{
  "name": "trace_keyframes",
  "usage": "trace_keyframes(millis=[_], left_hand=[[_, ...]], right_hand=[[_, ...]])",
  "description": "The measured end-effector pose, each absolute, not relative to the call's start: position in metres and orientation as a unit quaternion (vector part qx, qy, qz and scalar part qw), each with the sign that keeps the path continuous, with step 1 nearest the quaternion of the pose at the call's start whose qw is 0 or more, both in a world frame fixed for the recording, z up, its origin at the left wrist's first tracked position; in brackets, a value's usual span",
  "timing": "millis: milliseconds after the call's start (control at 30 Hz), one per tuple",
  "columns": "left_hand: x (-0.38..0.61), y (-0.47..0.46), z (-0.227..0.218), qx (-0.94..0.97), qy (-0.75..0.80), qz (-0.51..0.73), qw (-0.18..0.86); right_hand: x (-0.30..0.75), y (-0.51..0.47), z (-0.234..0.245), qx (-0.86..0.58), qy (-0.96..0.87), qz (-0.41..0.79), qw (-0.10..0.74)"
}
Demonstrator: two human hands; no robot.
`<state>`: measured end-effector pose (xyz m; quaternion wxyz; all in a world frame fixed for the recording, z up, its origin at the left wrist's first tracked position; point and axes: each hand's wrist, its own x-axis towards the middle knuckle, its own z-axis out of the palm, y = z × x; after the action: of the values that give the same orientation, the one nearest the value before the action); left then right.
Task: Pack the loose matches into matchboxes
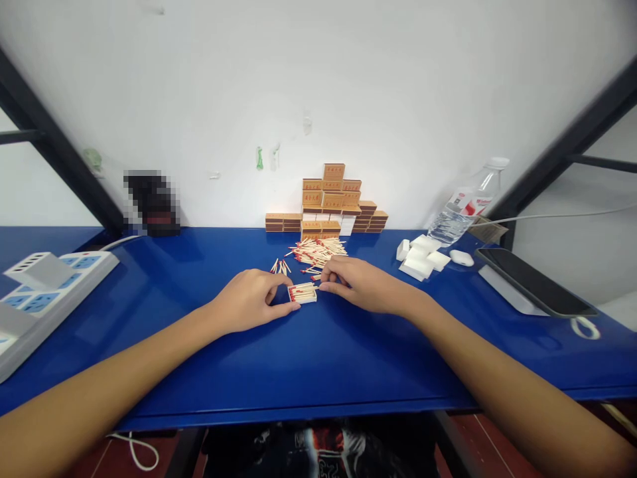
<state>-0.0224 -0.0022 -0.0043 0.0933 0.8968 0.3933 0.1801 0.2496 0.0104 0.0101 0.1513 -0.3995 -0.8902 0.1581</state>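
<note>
A small white matchbox tray (308, 299) lies on the blue table, filled with red-tipped matches lying lengthwise. My left hand (249, 300) grips its left end between thumb and fingers. At the opposite end, my right hand (358, 284) is closed in a pinch on a match (317, 287), of which only a short piece shows by the tray's edge. Just behind the hands spreads a loose heap of matches (318, 251), partly hidden by my right fingers. A few separate matches (281, 267) lie left of the heap, beyond my left hand.
Stacked brown matchboxes (332, 200) stand against the wall. On the right are several white trays (419, 259), a white case (462, 258), a tilted water bottle (462, 206) and a propped phone (537, 282). A power strip (102, 264) occupies the left side.
</note>
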Motion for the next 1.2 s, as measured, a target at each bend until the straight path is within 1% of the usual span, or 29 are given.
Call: trace_keyframes(millis=[100,233,533,1200], left_hand=[[-0.023,-0.001,-0.006,0.896,0.395,0.18,0.096],[-0.023,-0.001,-0.007,0.898,0.391,0.176,0.099],[-0.022,-0.003,-0.003,0.895,0.395,0.176,0.112],[-0.023,-0.003,-0.005,0.909,0.36,0.178,0.115]], right_hand=[[0.248,0.011,0.008,-0.398,-0.891,0.167,0.142],[0.243,0.008,0.006,-0.372,-0.896,0.178,0.163],[0.236,0.005,0.003,-0.357,-0.901,0.154,0.191],[0.233,0.005,0.001,-0.335,-0.909,0.152,0.196]])
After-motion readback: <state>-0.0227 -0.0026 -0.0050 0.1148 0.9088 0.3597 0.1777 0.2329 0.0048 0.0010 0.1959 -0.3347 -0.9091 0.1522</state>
